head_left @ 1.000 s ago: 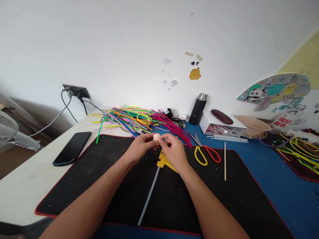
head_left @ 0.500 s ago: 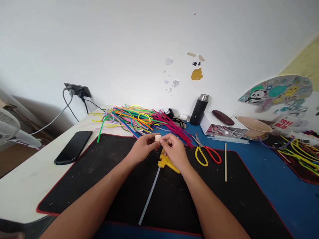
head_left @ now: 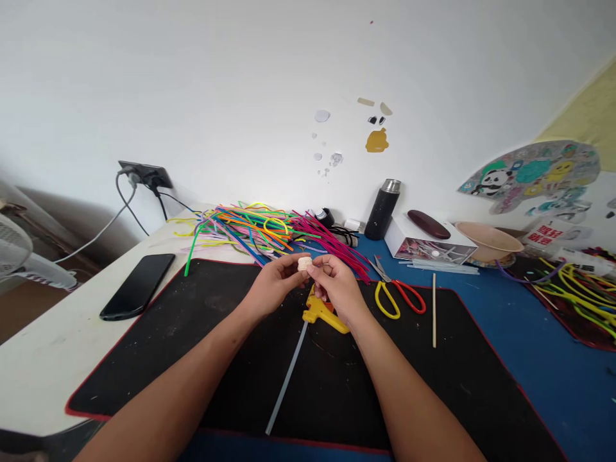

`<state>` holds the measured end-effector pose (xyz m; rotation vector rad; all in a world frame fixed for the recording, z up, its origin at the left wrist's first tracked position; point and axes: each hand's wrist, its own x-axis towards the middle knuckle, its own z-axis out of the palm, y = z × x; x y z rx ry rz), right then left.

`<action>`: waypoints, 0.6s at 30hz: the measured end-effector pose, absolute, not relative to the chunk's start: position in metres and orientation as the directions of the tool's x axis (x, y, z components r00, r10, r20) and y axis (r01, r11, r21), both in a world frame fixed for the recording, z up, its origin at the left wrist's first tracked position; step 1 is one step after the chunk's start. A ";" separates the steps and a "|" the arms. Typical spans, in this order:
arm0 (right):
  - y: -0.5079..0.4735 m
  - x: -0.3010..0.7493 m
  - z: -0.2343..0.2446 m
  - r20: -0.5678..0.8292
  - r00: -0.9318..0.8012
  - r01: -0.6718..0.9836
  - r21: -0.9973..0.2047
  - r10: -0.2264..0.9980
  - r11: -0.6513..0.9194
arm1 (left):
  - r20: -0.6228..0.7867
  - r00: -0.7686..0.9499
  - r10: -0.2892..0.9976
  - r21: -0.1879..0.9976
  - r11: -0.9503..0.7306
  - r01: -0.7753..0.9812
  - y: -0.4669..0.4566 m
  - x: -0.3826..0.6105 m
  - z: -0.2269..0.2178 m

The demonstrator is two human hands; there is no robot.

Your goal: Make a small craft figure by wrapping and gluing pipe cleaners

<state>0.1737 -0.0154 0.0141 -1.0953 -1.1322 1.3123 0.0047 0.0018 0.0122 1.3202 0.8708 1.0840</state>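
Both hands [head_left: 274,285] [head_left: 339,289] close tog., pinching cream pc. [head_left: 305,263]

on my feed i can't read any txt for sure. far r there's a white sheet [head_left: 572,235] w/ bold red chars [head_left: 545,235], approx two rows, look chinese, too small for me to make out. just below it a pale packet [head_left: 601,268] has a dk label [head_left: 584,267] w/ white marks, too blurry. pink marks [head_left: 505,199] on the sticker patch [head_left: 532,172] might be lettering, can't tell.
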 end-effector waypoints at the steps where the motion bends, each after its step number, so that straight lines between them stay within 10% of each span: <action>1: -0.016 0.174 0.015 -0.025 -0.058 -0.151 -0.988 0.998 -0.033 | 0.104 0.295 0.950 0.990 -0.071 -0.119 0.002 0.005 0.012; 18: -0.018 0.174 0.021 -0.091 -0.145 -0.253 -0.959 0.985 -0.126 | 0.238 0.332 0.913 0.962 -0.174 -0.211 -0.002 0.004 0.013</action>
